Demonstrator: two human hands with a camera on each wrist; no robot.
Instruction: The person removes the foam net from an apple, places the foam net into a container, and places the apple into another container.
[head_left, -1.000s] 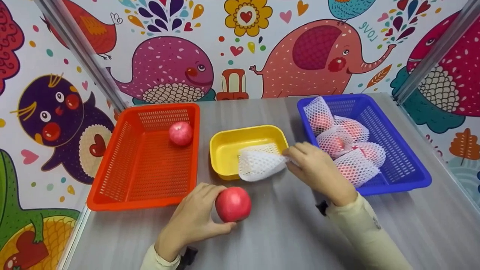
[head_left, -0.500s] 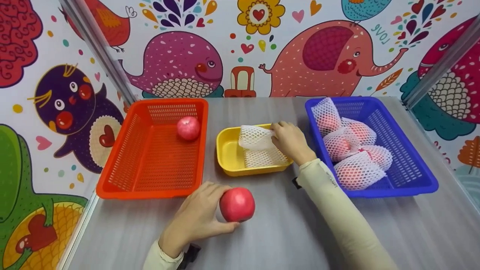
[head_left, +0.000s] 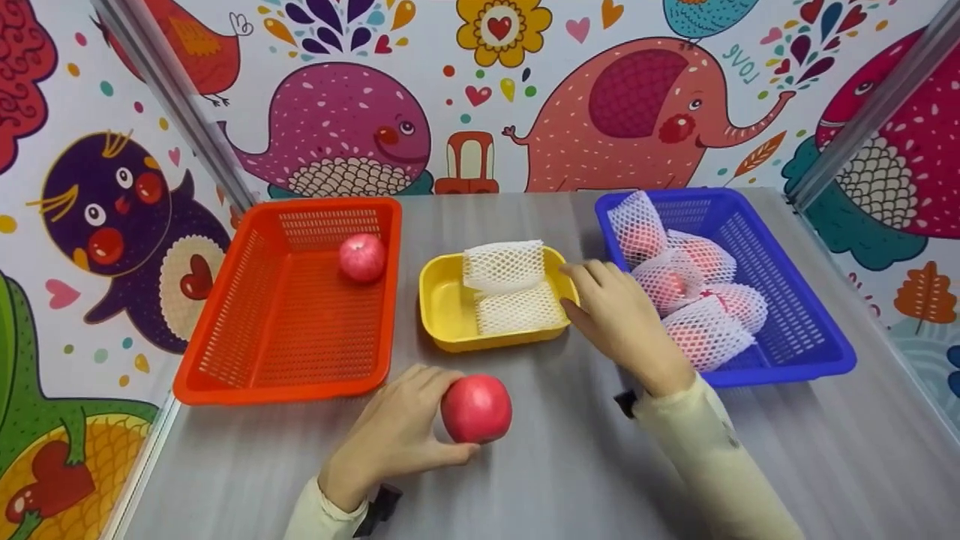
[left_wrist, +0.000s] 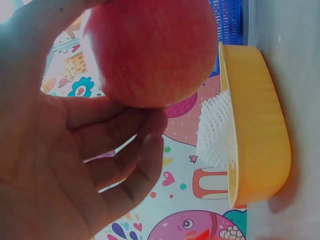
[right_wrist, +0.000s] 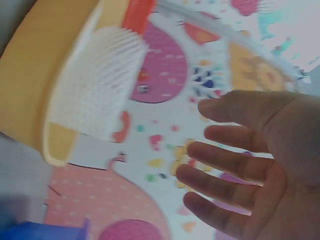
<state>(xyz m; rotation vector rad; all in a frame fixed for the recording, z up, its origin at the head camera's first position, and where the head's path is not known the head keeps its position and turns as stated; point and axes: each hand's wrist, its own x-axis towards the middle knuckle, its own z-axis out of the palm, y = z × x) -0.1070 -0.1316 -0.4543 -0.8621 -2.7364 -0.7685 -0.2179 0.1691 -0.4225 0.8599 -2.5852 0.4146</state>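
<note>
A red apple (head_left: 477, 409) is gripped between the thumb and fingers of my left hand (head_left: 394, 435), held in front of the yellow tray (head_left: 442, 304). In the left wrist view the bare apple (left_wrist: 155, 50) fills the top. Two white foam net sleeves lie in the tray: one net sleeve (head_left: 504, 266) leans over the back rim, the other net sleeve (head_left: 517, 310) sits nearer the front. My right hand (head_left: 619, 319) hovers at the tray's right end, holding nothing. The right wrist view shows this hand (right_wrist: 240, 165) with its fingers spread apart.
On the left stands an orange-red basket (head_left: 289, 322) with one bare apple (head_left: 362, 258) in it. A blue basket (head_left: 814, 322) at the right holds several apples in white net sleeves (head_left: 709, 337). Printed panels (head_left: 480, 97) border the grey table (head_left: 525, 465) at the back and sides.
My right hand carried a net sleeve from the tray's front right to its back, let it go there, then drew back toward the right. My left hand keeps holding the apple.
</note>
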